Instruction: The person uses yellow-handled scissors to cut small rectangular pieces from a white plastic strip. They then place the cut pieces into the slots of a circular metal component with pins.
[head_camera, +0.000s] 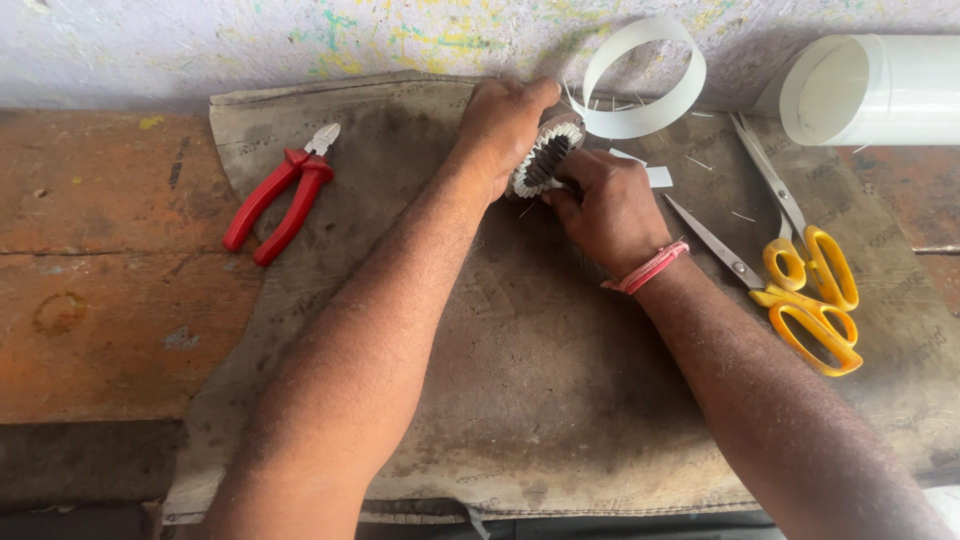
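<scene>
A round metal core with slotted teeth (546, 156), lined with white paper strips, stands on edge near the far side of a worn grey mat (520, 400). My left hand (503, 122) wraps over its top and far side. My right hand (605, 205), a pink band at its wrist, grips its lower right edge, fingers pressed by the slots. Both hands hold the core together above the mat.
Red-handled cutting pliers (282, 192) lie on the mat's left. Two yellow-handled scissors (812, 290) lie at the right. A curled white paper strip (645, 75) and a white paper roll (870, 90) rest near the wall. Small paper scraps lie around the core.
</scene>
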